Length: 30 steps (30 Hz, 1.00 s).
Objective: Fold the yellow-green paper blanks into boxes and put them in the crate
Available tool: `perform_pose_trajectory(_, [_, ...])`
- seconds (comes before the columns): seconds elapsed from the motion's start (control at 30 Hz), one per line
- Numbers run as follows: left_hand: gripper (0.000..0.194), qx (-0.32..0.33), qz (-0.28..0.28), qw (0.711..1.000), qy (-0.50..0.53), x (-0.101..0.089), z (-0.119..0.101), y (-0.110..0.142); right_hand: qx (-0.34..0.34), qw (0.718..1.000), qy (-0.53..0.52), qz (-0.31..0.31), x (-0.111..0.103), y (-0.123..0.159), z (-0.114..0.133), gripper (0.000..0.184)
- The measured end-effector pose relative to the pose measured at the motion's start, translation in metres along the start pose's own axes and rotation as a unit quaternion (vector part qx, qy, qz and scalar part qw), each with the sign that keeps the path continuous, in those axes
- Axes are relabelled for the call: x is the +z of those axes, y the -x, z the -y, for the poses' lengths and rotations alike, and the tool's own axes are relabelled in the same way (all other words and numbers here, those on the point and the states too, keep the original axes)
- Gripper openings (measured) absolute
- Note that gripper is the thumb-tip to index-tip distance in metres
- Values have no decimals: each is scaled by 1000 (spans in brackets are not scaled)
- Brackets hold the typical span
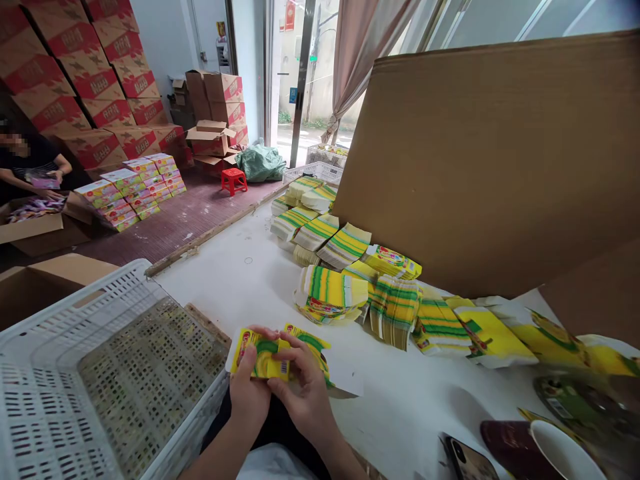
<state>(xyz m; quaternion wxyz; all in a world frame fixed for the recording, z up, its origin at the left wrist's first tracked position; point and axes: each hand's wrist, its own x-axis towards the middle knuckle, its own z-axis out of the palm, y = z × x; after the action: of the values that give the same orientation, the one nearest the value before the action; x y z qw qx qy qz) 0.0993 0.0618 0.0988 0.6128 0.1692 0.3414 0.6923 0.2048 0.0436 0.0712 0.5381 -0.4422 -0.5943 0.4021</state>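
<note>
Close to the table's front edge, my left hand (249,390) is closed on a small yellow-and-green printed carton (267,358), its thumb lying across the front. My right hand (303,377) bends its fingers and thumb round the right end of the same carton. Behind the right fingers, another yellow printed carton (316,345) lies on the white table (235,257), partly hidden by the hand. Farther back are stacks of flat yellow-green cartons (333,287), the closest of them beyond my right hand.
On my left stands a white plastic crate (30,373). A phone (467,460) and a dark red cup (510,440) sit at the right front. A tall cardboard sheet (490,167) rises behind the stacks. Across the room, a person (30,160) handles packets beside stacked boxes (105,87).
</note>
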Motion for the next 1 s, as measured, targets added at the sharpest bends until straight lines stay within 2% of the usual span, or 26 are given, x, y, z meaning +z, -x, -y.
perform_pose_trajectory(0.07, [32,-8,-22,1000,4,-13,-13,-11,2,999,38,24,-13,2,0,56])
perform_pose_trajectory(0.1, [30,2,-51,999,11,-24,-24,-20,3,997,68,25,-24,3,-2,65])
perform_pose_trajectory(0.13, [31,29,-103,994,23,-39,-37,-31,6,994,105,14,-35,6,-6,66])
perform_pose_trajectory(0.2, [49,76,-236,967,51,-78,-66,-53,6,978,209,-24,-60,12,-16,49])
perform_pose_trajectory(0.23, [60,79,-304,947,62,-99,-79,-63,7,964,263,-32,-70,16,-23,43])
perform_pose_trajectory(0.3, [72,60,-370,925,64,-137,-95,-76,0,947,320,-29,-83,24,-37,32])
perform_pose_trajectory(0.33, [75,39,-374,925,49,-151,-97,-79,-2,944,329,-28,-85,27,-43,28])
perform_pose_trajectory(0.37, [75,16,-357,934,20,-159,-94,-79,-4,944,330,-27,-85,30,-48,26])
perform_pose_trajectory(0.43, [66,26,-357,933,-25,-160,-78,-75,-1,946,324,-31,-80,33,-52,24])
perform_pose_trajectory(0.5, [51,70,-333,938,-60,-144,-56,-69,5,947,319,-37,-74,33,-52,25])
perform_pose_trajectory(0.57, [47,92,-279,953,-76,-119,-37,-65,4,946,320,-53,-71,33,-51,31])
perform_pose_trajectory(0.67, [49,76,-166,978,-101,-86,-18,-60,-3,942,329,-70,-71,31,-52,38])
perform_pose_trajectory(0.77, [52,57,-83,982,-162,-67,-5,-55,0,942,331,-52,-74,30,-53,42])
perform_pose_trajectory(0.83, [53,62,-33,972,-225,-62,5,-49,3,942,332,-44,-74,29,-51,46])
perform_pose_trajectory(0.9, [55,83,32,949,-301,-59,15,-43,4,943,330,-43,-72,26,-47,48])
perform_pose_trajectory(1.0, [54,109,152,886,-425,-57,30,-38,8,944,329,-29,-66,22,-40,51])
